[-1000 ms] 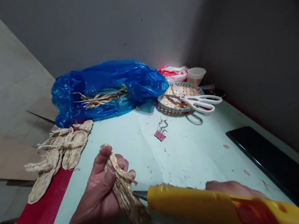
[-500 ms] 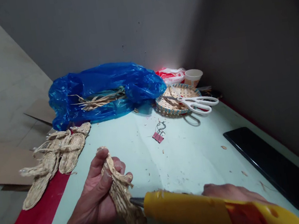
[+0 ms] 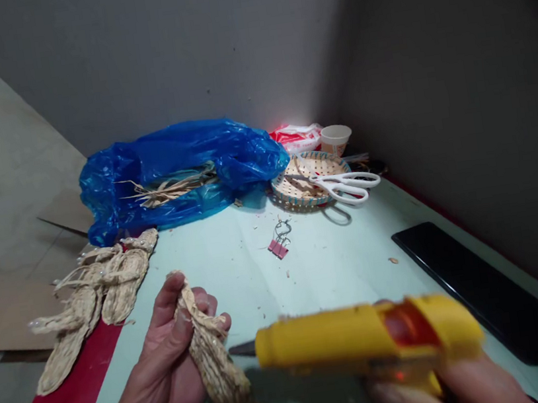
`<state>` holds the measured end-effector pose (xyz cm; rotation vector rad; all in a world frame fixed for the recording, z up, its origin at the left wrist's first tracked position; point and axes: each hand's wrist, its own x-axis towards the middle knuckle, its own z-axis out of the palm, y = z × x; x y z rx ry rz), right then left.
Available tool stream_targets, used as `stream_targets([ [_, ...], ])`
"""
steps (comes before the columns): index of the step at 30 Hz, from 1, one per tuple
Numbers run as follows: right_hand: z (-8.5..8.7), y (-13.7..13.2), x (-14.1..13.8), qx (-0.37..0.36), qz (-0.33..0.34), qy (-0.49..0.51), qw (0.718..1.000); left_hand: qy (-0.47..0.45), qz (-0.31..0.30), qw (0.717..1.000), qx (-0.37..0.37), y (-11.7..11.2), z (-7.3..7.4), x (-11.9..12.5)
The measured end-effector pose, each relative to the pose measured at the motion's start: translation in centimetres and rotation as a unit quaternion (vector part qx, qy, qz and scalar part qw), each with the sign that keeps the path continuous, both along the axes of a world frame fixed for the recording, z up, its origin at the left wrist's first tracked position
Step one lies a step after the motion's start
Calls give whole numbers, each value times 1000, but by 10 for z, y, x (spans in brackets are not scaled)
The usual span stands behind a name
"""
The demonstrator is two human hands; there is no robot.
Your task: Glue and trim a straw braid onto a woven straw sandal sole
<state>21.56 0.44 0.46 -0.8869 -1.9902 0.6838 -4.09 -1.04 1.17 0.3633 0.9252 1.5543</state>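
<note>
My left hand [image 3: 170,355] is closed round a small woven straw sandal [image 3: 221,375], pinching its far end and a braided strap between thumb and fingers. The near end of the piece hangs down toward me. My right hand [image 3: 445,387] grips a yellow hot glue gun [image 3: 328,336] by the handle, partly hidden under the gun's body. The gun lies level, and its dark metal nozzle points left, beside the edge of the woven piece. Whether the tip touches the straw I cannot tell.
Finished straw sandals [image 3: 124,275] with pearl beads lie at the left edge. Behind are a blue plastic bag [image 3: 171,148] with straw strands, a round basket [image 3: 293,198], white-handled scissors [image 3: 351,183] and a paper cup [image 3: 336,138]. A pink binder clip [image 3: 278,248] sits mid-table; a black tray-like slab [image 3: 482,291] lies right.
The glue gun has swung to a more level pose, showing its orange-red side and my right hand below it. The view has shifted slightly; my left hand keeps its hold on the straw piece.
</note>
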Motion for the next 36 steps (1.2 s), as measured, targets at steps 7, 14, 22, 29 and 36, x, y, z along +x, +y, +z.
stream_targets([
  [7, 10, 28, 15, -452, -35, 62, 889, -38, 7, 998, -56, -1, 4, 0],
  [14, 0, 45, 19, -461, -15, -76, 884, 42, 5, 995, -85, -5, 18, 11],
  [22, 11, 25, -5, 119, -211, -419, 875, 51, 3, 993, -106, -9, 17, 21],
  [29, 23, 1, -50, 109, 45, -72, 990, 36, -20, 995, -91, -9, 9, 22],
  [36, -2, -5, -62, 133, 28, -48, 989, 53, -13, 993, -104, -10, 9, 26],
])
